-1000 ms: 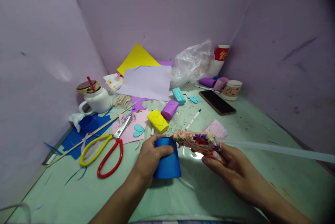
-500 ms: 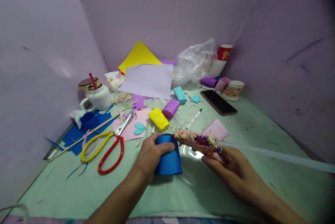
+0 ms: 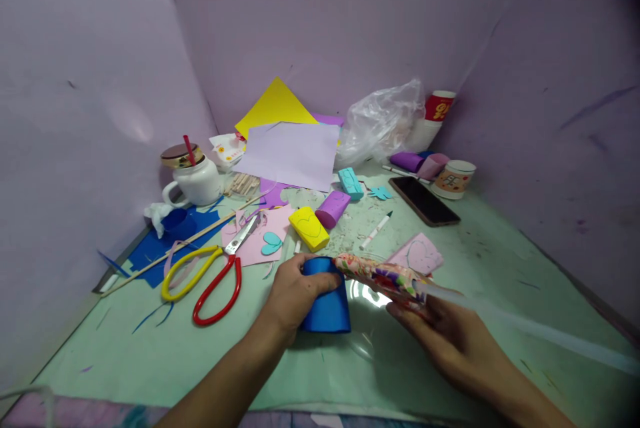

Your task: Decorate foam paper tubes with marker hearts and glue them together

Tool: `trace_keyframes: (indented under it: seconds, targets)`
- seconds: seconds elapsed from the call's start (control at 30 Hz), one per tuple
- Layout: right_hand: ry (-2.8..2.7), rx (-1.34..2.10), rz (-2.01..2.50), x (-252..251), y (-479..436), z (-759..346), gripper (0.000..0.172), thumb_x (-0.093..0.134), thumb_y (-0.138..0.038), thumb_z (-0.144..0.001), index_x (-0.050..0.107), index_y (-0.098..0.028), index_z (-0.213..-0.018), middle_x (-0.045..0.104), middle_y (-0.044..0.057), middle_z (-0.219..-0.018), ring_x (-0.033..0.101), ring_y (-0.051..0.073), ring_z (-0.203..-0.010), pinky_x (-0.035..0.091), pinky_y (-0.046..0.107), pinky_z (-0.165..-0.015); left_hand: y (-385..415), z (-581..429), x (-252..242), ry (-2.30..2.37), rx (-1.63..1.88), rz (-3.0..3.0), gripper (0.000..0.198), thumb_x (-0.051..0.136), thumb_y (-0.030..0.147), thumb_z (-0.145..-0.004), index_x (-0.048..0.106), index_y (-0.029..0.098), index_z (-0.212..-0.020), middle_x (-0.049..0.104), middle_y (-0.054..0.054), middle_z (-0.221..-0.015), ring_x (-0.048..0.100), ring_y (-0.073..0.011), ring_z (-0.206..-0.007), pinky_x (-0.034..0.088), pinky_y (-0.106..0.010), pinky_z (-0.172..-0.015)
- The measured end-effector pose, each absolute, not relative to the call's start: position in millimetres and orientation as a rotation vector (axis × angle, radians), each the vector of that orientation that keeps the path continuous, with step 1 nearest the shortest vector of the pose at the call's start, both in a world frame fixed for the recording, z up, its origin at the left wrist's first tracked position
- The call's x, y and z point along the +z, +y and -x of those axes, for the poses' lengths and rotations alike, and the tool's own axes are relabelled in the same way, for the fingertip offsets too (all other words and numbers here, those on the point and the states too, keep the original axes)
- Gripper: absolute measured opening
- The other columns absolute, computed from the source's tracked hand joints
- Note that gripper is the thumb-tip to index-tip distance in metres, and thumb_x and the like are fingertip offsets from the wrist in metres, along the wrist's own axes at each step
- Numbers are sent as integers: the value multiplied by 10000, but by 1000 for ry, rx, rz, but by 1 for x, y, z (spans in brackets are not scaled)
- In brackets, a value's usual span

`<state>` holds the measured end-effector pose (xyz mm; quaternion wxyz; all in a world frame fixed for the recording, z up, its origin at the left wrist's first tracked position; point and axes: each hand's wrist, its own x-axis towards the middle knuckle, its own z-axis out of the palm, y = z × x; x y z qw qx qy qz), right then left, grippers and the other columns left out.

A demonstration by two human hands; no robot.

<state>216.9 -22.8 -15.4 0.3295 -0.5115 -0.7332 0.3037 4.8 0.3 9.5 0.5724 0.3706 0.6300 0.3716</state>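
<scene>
Head view looks down at a pale green table top [image 3: 200, 361] strewn with craft bits, where the left hand [image 3: 293, 295] is wrapped around a blue paper-covered cylinder [image 3: 327, 305] lying on the table, thumb over its upper rim and fingers curled about its side. The right hand [image 3: 445, 338] closes around the rear of a glue gun wrapped in floral-patterned tape [image 3: 380, 275], whose tip meets the top edge of the blue cylinder just beside the left thumb. A long translucent glue stick [image 3: 525, 328] runs out of the back of the gun toward the right edge. Left of the hands lie large scissors with one red and one yellow handle [image 3: 215, 278], blades resting on a pink sheet. Just beyond the cylinder sit a yellow roll with a drawn heart [image 3: 309, 228], a purple roll [image 3: 333, 208] and a teal roll [image 3: 350, 183]. A white marker pen [image 3: 376, 231] lies near a pink card [image 3: 417, 255], with a dark smartphone [image 3: 424, 201] farther back.
</scene>
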Motion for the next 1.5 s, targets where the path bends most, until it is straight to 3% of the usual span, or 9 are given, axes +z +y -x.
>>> trace_keyframes:
  seconds: [0.17,0.4,0.67,0.9,1.23,1.43,1.5]
  targets:
    - [-2012,739,1322,-9,-22,-219,402,520,-365,-878,596,-195,-1235,729,97,-968,695,249,-833,576,319,-714,1,-4,13,1544,826,-957,484,717,291,-564,621,151,-1018,667,-89,-926,606,-226,-785,466,-301,-619]
    - [-2101,721,1274,-2,-20,-225,429,501,-326,-896,526,-199,-1305,674,108,-1150,667,256,-984,557,339,-832,0,-2,14,1640,752,-1108,456,711,316,-575,644,184,-1006,671,-88,-994,607,-259,-872,454,-328,-688]
    - [-2116,687,1276,3,-19,-219,355,498,-309,-887,582,-216,-1219,719,83,-1017,698,227,-824,581,309,-722,-1,-3,15,1650,764,-1152,458,709,326,-565,657,159,-987,697,-105,-959,622,-275,-876,462,-326,-700]
    - [-2120,732,1268,12,-17,-210,354,513,-331,-872,610,-244,-1201,709,87,-1075,692,251,-896,579,326,-732,-1,-2,7,1642,813,-1182,383,718,330,-576,678,192,-932,706,-97,-918,630,-295,-857,455,-357,-753]
    - [-2089,728,1298,12,-16,-208,369,561,-332,-825,636,-240,-1174,731,85,-994,703,261,-807,580,345,-698,-1,-3,11,1625,825,-1138,392,737,307,-557,687,177,-923,706,-99,-904,628,-295,-841,453,-344,-715]
    - [-1973,779,1323,2,-19,-219,310,569,-338,-820,675,-191,-1071,730,89,-944,695,263,-826,575,346,-718,-1,-2,16,1566,814,-1026,469,735,315,-574,655,138,-1001,676,-115,-950,617,-273,-821,462,-328,-638]
    - [-1920,807,1377,0,-20,-225,260,572,-367,-817,706,-181,-939,723,79,-822,685,258,-785,569,335,-684,-1,-1,15,1533,831,-969,487,739,305,-572,642,138,-1020,671,-115,-955,616,-265,-810,473,-330,-629]
